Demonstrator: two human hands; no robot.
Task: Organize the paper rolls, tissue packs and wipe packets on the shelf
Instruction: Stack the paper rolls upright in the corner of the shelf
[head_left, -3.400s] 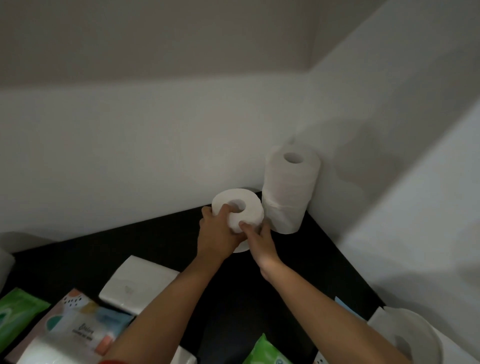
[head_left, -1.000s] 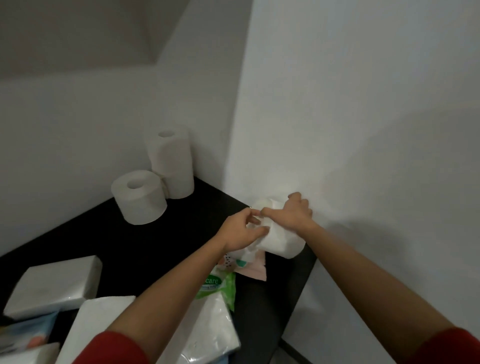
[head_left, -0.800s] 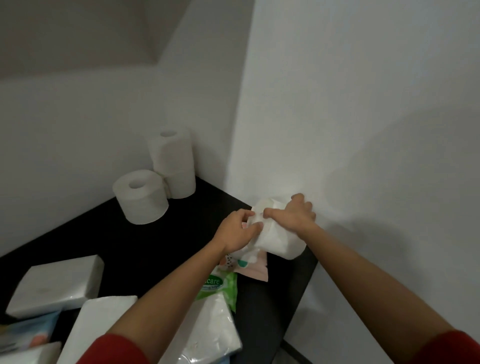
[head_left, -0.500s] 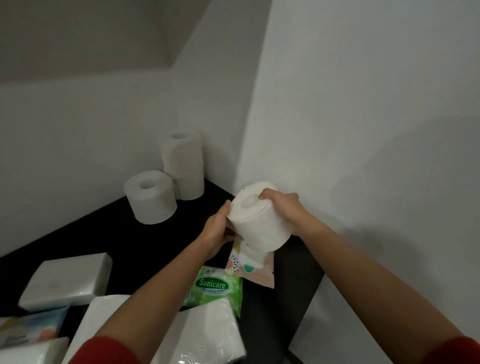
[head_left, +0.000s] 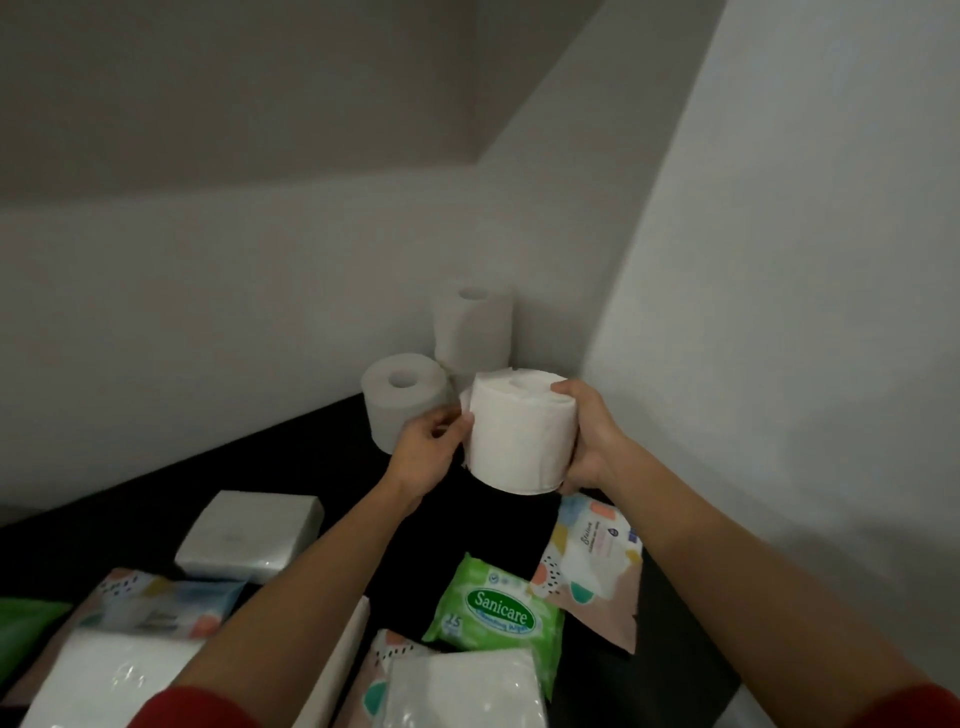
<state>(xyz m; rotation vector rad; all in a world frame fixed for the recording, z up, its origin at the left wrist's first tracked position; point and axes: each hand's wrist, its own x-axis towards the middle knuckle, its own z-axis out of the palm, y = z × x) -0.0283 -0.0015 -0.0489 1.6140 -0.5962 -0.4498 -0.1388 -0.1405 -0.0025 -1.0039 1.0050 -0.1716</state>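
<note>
Step in hand: carrying a paper roll to join the others. I hold the toilet paper roll (head_left: 522, 431) upright, off the shelf (head_left: 291, 478), between both hands. My right hand (head_left: 589, 441) wraps its right side, fingers (head_left: 563, 387) curled over the top rim and pressed into the paper. My left hand (head_left: 423, 457) steadies the left side, fingertips closed lightly on what looks like a loose flap of the outer sheet; I cannot tell if it is a true pinch. The roll hangs above a bare patch of the dark shelf, just in front of the single roll (head_left: 405, 410) and the two-high stack of rolls (head_left: 472, 327) in the back right corner. Below and right of it lies a patterned wipe packet (head_left: 592, 566), with a green Sanicare wipe packet (head_left: 496, 608) beside that. White tissue packs sit nearer me: one (head_left: 249, 535) apart at centre left, others at the bottom edge, partly hidden by my forearms. Judgement: rolls are being gathered in the corner; tissue packs and wipe packets are not yet sorted. The next move calls for setting this roll down on end, either on top of the single roll or beside it against the side wall (head_left: 779, 312). The loose flap should be tucked under so it does not unwind. A soft roll placed off-centre on another could tip, so release only once it sits flat.
</note>
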